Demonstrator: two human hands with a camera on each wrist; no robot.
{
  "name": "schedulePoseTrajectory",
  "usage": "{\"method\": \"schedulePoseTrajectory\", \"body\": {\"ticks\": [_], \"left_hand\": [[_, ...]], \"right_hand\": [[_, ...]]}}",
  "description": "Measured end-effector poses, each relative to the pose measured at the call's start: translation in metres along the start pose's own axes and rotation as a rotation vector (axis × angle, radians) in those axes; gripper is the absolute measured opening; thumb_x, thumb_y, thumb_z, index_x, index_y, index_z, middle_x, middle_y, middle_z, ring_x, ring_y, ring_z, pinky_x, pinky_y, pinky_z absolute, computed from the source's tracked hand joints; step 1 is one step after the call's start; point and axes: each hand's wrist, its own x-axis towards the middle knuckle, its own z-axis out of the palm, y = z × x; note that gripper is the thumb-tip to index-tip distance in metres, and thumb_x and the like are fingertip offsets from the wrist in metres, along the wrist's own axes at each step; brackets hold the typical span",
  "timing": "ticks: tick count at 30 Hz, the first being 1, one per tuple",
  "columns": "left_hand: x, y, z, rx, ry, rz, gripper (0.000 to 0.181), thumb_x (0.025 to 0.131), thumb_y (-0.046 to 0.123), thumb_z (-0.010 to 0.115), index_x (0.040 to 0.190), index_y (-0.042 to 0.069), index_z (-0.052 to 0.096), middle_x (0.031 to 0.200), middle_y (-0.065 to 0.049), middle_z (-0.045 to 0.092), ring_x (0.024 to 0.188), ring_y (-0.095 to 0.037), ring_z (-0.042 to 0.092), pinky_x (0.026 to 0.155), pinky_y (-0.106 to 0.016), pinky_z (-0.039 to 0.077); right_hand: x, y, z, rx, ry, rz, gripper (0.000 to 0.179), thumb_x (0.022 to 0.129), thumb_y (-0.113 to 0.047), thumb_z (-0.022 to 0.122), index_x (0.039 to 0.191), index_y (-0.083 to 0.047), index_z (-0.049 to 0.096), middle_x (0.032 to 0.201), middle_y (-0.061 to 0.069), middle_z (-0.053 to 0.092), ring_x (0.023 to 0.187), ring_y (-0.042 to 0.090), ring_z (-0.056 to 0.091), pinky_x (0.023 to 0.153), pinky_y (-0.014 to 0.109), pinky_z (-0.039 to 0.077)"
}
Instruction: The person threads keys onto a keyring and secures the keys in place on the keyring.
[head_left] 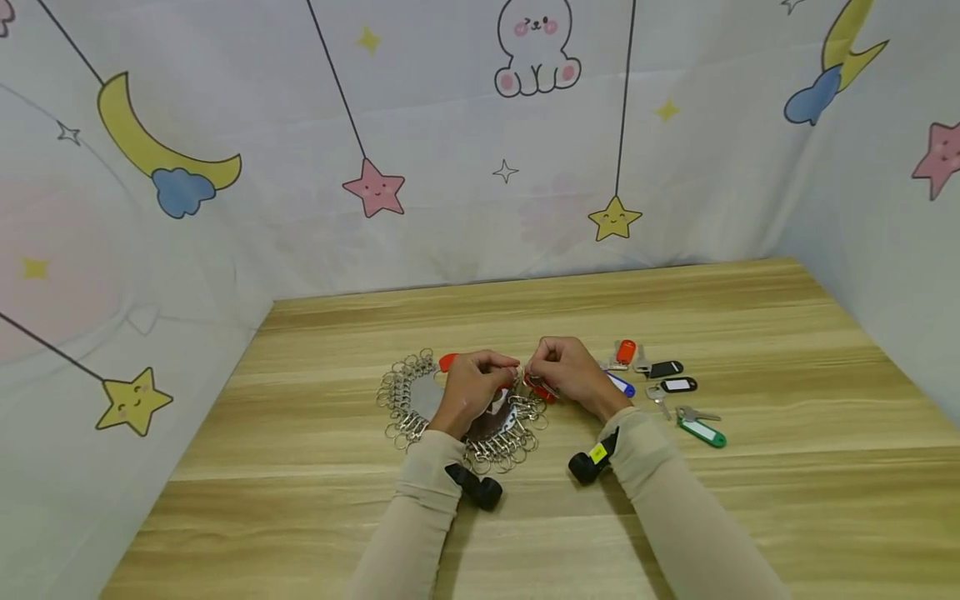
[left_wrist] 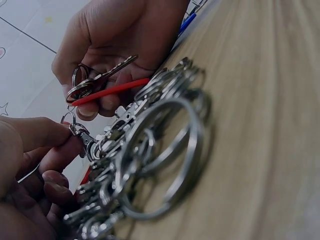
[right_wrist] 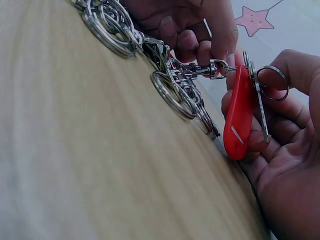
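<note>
My left hand point(head_left: 471, 387) pinches the ring end of a swivel clasp point(left_wrist: 89, 142) at the right side of a round metal plate point(head_left: 425, 393). Many more clasps with split rings hang around the plate's rim. Close beside it, my right hand point(head_left: 576, 375) holds a red key tag point(right_wrist: 239, 115) together with a key point(right_wrist: 262, 107) and its split ring point(right_wrist: 280, 75). In the right wrist view the tag's top lies right at the clasp's ring. Part of the plate is hidden under my left hand.
To the right lie more tagged keys: a red tag point(head_left: 626, 352), two black tags point(head_left: 665, 368), a blue tag point(head_left: 620, 383) and a green tag point(head_left: 702, 431). Another red tag point(head_left: 447, 362) shows behind the left hand. A printed curtain point(head_left: 450, 242) borders the wooden table point(head_left: 300, 500).
</note>
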Motion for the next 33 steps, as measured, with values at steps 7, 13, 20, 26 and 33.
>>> {"method": "schedulePoseTrajectory", "body": {"ticks": [7,13,20,26,33], "left_hand": [[0.0013,0.0005,0.0007,0.040,0.024,-0.006,0.012,0.091,0.004,0.071,0.096,0.009,0.080,0.080,-0.005,0.071,0.070,-0.021,0.063,0.058,-0.030,0.048],[0.0007,0.0013,0.0015,0.054,0.037,0.000,0.011,0.091,0.004,0.071,0.096,0.009,0.080,0.080,-0.004,0.071,0.073,-0.022,0.066,0.058,-0.031,0.047],[0.0014,0.0016,0.0026,0.040,0.036,-0.013,0.011,0.091,0.004,0.072,0.094,0.011,0.080,0.079,-0.004,0.071,0.069,-0.021,0.063,0.057,-0.030,0.046],[0.0020,0.0004,0.0010,0.037,0.011,0.015,0.012,0.092,0.005,0.071,0.098,0.011,0.079,0.080,-0.004,0.070,0.075,-0.021,0.065,0.063,-0.032,0.050],[0.0012,0.0004,0.0000,0.006,-0.012,0.055,0.011,0.093,0.003,0.071,0.099,0.010,0.079,0.078,-0.008,0.068,0.070,-0.026,0.062,0.059,-0.031,0.048]], "right_hand": [[-0.0007,0.0006,0.0027,-0.031,0.017,-0.024,0.019,0.094,0.000,0.064,0.076,-0.002,0.059,0.063,0.008,0.054,0.053,0.018,0.044,0.054,0.030,0.040],[-0.0003,0.0002,0.0057,-0.071,0.052,-0.048,0.019,0.092,0.000,0.066,0.075,-0.003,0.059,0.066,0.007,0.058,0.059,0.018,0.050,0.058,0.030,0.043],[0.0001,0.0009,0.0070,-0.115,0.055,-0.049,0.018,0.092,-0.001,0.067,0.076,-0.004,0.060,0.069,0.006,0.060,0.061,0.018,0.051,0.059,0.030,0.043],[0.0000,-0.0014,0.0053,-0.028,0.030,0.018,0.016,0.094,-0.005,0.065,0.080,-0.002,0.059,0.067,0.009,0.056,0.056,0.020,0.046,0.055,0.032,0.041],[0.0008,-0.0063,0.0010,0.069,-0.015,0.091,0.005,0.097,-0.004,0.060,0.097,0.000,0.062,0.094,0.015,0.065,0.075,0.024,0.058,0.066,0.033,0.049]]}}
